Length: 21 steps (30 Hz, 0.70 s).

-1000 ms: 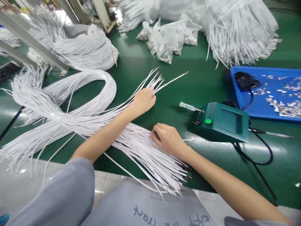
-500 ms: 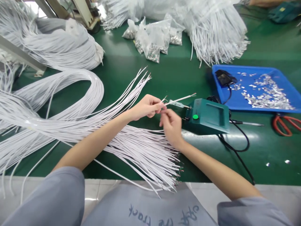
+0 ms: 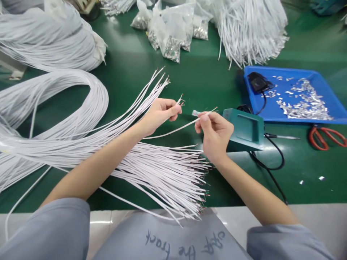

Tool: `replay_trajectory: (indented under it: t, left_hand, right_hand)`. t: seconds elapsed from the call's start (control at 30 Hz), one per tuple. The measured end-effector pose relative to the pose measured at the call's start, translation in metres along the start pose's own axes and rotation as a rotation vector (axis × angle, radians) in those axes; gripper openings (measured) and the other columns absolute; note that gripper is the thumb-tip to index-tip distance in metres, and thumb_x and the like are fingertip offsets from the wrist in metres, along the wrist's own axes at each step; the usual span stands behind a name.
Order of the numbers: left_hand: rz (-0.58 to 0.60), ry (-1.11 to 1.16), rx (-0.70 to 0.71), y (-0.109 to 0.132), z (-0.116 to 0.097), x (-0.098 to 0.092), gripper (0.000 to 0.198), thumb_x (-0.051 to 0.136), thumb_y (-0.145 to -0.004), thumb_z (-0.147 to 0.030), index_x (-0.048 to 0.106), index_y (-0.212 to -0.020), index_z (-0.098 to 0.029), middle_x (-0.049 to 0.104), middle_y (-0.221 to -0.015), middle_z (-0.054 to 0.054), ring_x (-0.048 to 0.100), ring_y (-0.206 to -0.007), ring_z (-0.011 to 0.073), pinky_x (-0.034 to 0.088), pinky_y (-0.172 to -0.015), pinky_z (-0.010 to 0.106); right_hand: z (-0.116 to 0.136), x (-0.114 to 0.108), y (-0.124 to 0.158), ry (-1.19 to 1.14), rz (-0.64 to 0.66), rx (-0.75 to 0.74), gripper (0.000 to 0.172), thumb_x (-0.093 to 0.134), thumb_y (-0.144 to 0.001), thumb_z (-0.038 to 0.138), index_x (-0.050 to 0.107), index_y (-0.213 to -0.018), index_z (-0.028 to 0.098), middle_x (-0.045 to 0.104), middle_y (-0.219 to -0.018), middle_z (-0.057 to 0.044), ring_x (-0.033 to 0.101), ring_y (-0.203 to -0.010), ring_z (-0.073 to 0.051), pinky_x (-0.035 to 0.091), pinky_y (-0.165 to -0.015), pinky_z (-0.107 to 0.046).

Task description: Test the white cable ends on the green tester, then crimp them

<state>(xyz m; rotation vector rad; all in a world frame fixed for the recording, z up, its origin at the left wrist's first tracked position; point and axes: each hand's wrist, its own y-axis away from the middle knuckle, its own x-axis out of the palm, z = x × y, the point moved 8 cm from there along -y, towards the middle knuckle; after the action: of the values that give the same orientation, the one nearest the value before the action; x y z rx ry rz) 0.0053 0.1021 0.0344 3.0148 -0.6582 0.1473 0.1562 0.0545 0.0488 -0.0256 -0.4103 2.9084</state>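
Observation:
My left hand (image 3: 158,115) is closed, pinching the stripped end of a white cable (image 3: 180,99) above the green table. My right hand (image 3: 215,133) is closed round a second white cable (image 3: 173,130), whose tip points at the metal tip (image 3: 195,113) of a small green box device (image 3: 245,130). A fan of white cables (image 3: 141,103) lies to the left of my left hand. Another loose bundle of white cables (image 3: 168,177) lies under my forearms, its ends near the table's front edge.
A blue tray (image 3: 329,97) with several metal terminals and a black part sits at the right, orange-handled scissors (image 3: 325,137) in front of it. Plastic bags of terminals (image 3: 170,32) and big heaps of white cables (image 3: 252,29) fill the back. Coiled cables (image 3: 48,39) lie at the left.
My hands have moved apart: my right hand has drawn one cable away from my left hand and now holds it toward the green device. The view has tilted down slightly.

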Motion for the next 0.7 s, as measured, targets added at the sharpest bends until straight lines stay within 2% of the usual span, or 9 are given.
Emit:
replay_trajectory:
  t: [0.1,0.17,0.3,0.4,0.57,0.67,0.7]
  left_hand:
    - [0.078,0.125,-0.070,0.002,0.006,0.008,0.033,0.078,-0.073,-0.040,0.061,-0.067,-0.013,0.041,-0.055,-0.005,0.033,-0.046,0.0031,0.026,-0.044,0.020]
    - [0.128,0.145,-0.101,0.004,0.007,0.014,0.034,0.082,-0.069,-0.039,0.061,-0.068,-0.012,0.040,-0.055,-0.005,0.031,-0.046,0.0025,0.022,-0.044,0.020]
    - [0.164,0.132,-0.100,0.005,0.005,0.017,0.030,0.080,-0.070,-0.039,0.066,-0.069,-0.012,0.044,-0.052,-0.004,0.038,-0.047,0.0042,0.031,-0.046,0.021]
    - [0.140,0.092,-0.066,0.004,0.003,0.013,0.033,0.081,-0.069,-0.041,0.066,-0.069,-0.012,0.051,-0.052,-0.002,0.045,-0.048,0.0054,0.035,-0.046,0.021]
    - [0.114,0.065,-0.013,0.003,0.001,0.010,0.037,0.083,-0.069,-0.044,0.066,-0.066,-0.011,0.052,-0.049,-0.002,0.047,-0.045,0.0053,0.037,-0.045,0.019]
    - [0.110,0.073,-0.021,0.003,0.001,0.009,0.039,0.083,-0.068,-0.046,0.065,-0.064,-0.012,0.052,-0.047,-0.002,0.047,-0.042,0.0049,0.038,-0.043,0.018]
    - [0.106,0.078,-0.027,0.003,0.001,0.009,0.041,0.084,-0.067,-0.048,0.065,-0.064,-0.012,0.052,-0.046,-0.002,0.047,-0.042,0.0048,0.038,-0.043,0.018]
  right_hand:
    - [-0.003,0.007,0.003,-0.015,0.048,0.022,0.029,0.068,-0.085,0.047,0.067,-0.075,0.019,0.054,-0.056,0.004,0.046,-0.047,-0.006,0.039,-0.046,-0.023]
    - [-0.006,0.009,0.005,-0.037,0.065,0.029,0.027,0.068,-0.085,0.046,0.069,-0.077,0.020,0.054,-0.056,0.004,0.045,-0.047,-0.006,0.039,-0.046,-0.022]
    - [-0.012,0.007,0.005,-0.025,0.059,0.066,0.029,0.067,-0.085,0.049,0.069,-0.080,0.020,0.055,-0.058,0.004,0.046,-0.048,-0.006,0.039,-0.046,-0.022]
    - [-0.015,0.007,0.005,-0.025,0.056,0.087,0.030,0.067,-0.084,0.050,0.068,-0.081,0.020,0.055,-0.060,0.004,0.046,-0.048,-0.006,0.039,-0.046,-0.022]
    - [-0.018,0.009,0.003,-0.013,0.070,0.066,0.021,0.064,-0.088,0.040,0.066,-0.081,0.020,0.057,-0.067,0.002,0.046,-0.051,-0.006,0.040,-0.047,-0.022]
    - [-0.013,0.003,0.001,0.084,0.031,-0.051,0.011,0.064,-0.086,0.032,0.065,-0.092,0.023,0.062,-0.087,-0.001,0.058,-0.068,-0.011,0.050,-0.058,-0.026]
    - [-0.007,-0.002,0.001,0.134,-0.018,-0.137,0.017,0.064,-0.085,0.032,0.064,-0.101,0.025,0.063,-0.098,-0.003,0.062,-0.082,-0.015,0.054,-0.068,-0.030]
